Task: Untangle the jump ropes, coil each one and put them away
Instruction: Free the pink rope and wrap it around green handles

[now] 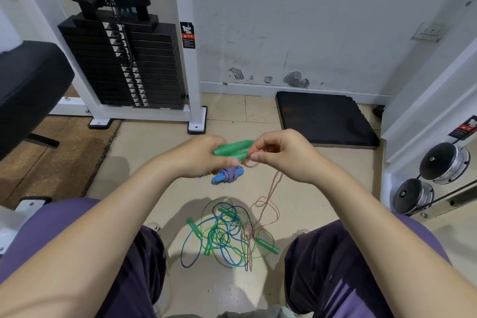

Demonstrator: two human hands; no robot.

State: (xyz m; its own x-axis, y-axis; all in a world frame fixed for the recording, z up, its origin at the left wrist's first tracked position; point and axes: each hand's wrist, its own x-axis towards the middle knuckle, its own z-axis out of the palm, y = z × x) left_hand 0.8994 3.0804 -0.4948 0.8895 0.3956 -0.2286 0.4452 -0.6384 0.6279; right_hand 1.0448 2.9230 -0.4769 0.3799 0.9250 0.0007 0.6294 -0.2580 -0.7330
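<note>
We sit facing a white wall (309,20), with a weight machine (121,64) and its black plate stack to our left and a black padded seat (28,85) at the left edge. A black floor mat (325,116) lies against the wall on the tiled floor (144,152), and two chrome dumbbells (433,175) rest on a rack at the right.

Between our knees on the floor lies a tangle of jump ropes (227,235), blue and green cords looped over one another with green handles poking out on several sides. Beyond it, nearer the wall, sits a coiled rope (228,174) with blue handles and a purple-and-white cord wrapped round them.

Above the floor, our left hand (204,157) grips a pair of green handles (233,150) held side by side, fingers curled round them. Our right hand (286,155) meets it at the handle ends, thumb and forefinger pinching the thin brown cord (268,199), which forms a small loop there and hangs down into the right edge of the tangle.
</note>
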